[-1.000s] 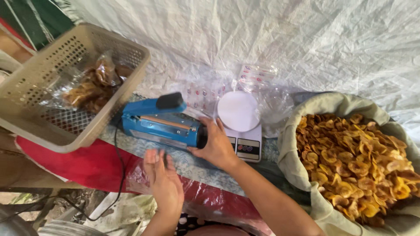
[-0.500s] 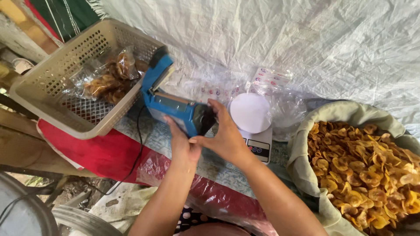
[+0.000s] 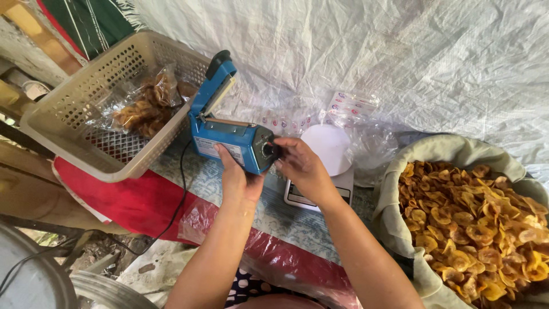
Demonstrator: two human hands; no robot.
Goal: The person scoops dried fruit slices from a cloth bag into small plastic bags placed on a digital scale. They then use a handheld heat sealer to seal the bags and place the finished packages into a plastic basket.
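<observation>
Two hands work the blue sealer [image 3: 229, 140]: left hand [image 3: 239, 180] grips its body steady while right hand [image 3: 300, 166] pinches the dial [image 3: 269, 150]; turn in small steps

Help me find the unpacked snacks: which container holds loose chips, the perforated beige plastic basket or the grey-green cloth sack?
The grey-green cloth sack on the right: its golden chips lie loose, the basket's are bagged.
</observation>
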